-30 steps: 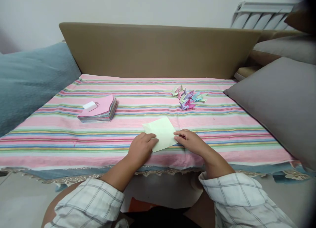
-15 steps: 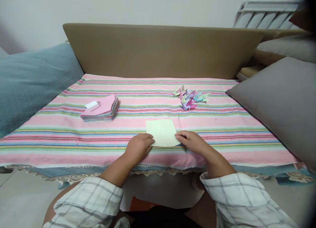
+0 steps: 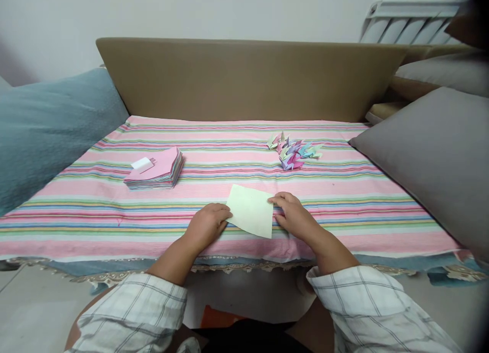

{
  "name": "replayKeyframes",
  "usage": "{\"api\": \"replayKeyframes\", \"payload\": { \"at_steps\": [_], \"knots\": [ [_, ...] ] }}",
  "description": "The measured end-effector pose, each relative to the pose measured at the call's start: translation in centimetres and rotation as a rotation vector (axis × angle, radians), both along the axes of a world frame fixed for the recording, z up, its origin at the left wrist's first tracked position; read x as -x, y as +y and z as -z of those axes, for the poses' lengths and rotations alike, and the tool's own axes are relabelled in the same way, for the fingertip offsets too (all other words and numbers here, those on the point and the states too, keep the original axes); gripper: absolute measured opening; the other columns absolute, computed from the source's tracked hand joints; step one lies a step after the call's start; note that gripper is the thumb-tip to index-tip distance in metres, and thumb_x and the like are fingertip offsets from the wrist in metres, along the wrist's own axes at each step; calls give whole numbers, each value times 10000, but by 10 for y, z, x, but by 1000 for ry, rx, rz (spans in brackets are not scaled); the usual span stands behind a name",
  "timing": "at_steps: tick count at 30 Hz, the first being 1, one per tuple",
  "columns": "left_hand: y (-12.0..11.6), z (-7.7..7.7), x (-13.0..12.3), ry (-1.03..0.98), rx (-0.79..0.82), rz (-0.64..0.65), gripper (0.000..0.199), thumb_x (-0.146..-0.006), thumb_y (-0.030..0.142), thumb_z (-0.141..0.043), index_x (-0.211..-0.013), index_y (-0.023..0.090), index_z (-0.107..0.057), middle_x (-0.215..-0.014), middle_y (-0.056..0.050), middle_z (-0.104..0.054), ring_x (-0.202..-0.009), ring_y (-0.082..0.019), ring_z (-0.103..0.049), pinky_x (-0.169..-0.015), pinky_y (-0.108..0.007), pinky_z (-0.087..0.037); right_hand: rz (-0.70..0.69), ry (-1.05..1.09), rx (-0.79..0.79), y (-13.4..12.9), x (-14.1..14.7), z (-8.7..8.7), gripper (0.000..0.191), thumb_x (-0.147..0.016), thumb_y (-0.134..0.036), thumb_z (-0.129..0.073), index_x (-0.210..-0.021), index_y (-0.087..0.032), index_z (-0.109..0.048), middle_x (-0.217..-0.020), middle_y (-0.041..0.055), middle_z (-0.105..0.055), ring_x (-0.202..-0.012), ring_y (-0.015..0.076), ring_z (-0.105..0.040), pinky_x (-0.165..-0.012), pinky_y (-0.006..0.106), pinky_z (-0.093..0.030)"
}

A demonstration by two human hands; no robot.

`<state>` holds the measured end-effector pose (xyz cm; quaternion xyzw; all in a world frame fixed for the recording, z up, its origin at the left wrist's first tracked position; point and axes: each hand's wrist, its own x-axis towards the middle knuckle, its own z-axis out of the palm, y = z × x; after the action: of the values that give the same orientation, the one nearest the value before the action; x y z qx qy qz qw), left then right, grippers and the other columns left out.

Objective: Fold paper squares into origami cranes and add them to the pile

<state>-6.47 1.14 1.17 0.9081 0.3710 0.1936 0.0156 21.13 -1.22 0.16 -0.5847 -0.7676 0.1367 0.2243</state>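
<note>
In the head view, the sheet of paper (image 3: 251,210) in front of you is a pale yellow-green square, plain and flat, turned a little so that one corner points toward you and hangs near the front edge of the striped cloth (image 3: 344,200). It lies on that pink, green and blue cloth, about midway between your two hands and well short of the other paper things farther back. Your left hand (image 3: 206,225) rests palm down on the cloth at the sheet's left corner, its fingers (image 3: 222,214) curled together and touching the paper's edge rather than clamped on it. Your right hand (image 3: 294,216) sits at the right edge, fingers slightly spread, the fingertips pressing on the upper right corner; whether the thumb is under the sheet you cannot tell from here. Both wrists come out of checked sleeves (image 3: 367,307) low in the view. Farther back on the left is a stack of coloured paper (image 3: 156,170) with a small white piece on top, and farther back on the right a pile of small folded paper shapes (image 3: 293,152). A grey cushion (image 3: 431,154) leans in at the right.
</note>
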Motion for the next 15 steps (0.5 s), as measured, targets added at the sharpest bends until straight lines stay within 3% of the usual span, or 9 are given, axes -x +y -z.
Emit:
{"api": "replayKeyframes", "payload": {
  "at_steps": [4,10,15],
  "knots": [
    [6,4,6,-31,13,11,254,-758,106,-508,-921,209,-673,-1014,-57,-685,-951,-199,-618,-826,-346,-513,-27,-12,-34,2,1,4,461,-729,-80,-512,-1173,-186,-577,-1303,119,-433,-1239,239,-378,-1037,408,-323],
    [11,3,14,-47,44,-3,255,-787,123,-477,-935,211,-666,-1039,-53,-676,-976,-192,-609,-848,-347,-503,-114,-2,27,1,4,0,451,-746,-94,-486,-1181,-175,-578,-1322,125,-450,-1229,236,-409,-1023,397,-348],
    [5,-6,11,-8,-44,2,424,-770,140,-515,-1188,198,-563,-1241,-98,-569,-1143,-232,-503,-960,-409,-418,-178,7,20,0,4,-2,452,-732,-107,-491,-1168,-173,-587,-1231,104,-542,-1179,230,-451,-1017,399,-356]
  ]
}}
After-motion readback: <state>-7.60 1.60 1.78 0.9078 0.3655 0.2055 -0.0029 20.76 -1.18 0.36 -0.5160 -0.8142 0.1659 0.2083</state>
